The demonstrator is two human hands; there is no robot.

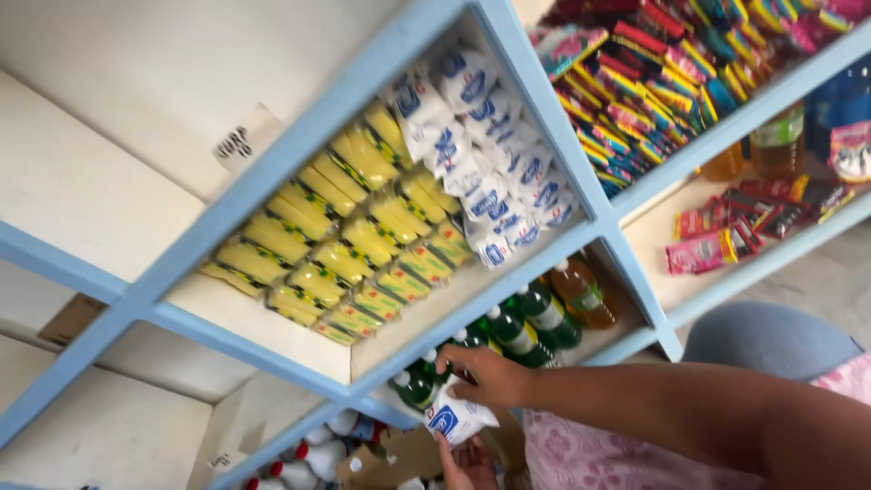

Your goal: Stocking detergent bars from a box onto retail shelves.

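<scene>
The shelf has pale blue frames and cream boards. On it, yellow-green packs lie left of white sachets with blue marks. Near, green bottles have white caps. Far right, red-pink packets lie. The held sachet is white and blue.

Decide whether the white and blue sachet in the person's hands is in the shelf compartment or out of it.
Out. The white and blue sachet sits between the right hand and left hand, below the sachet row.
</scene>
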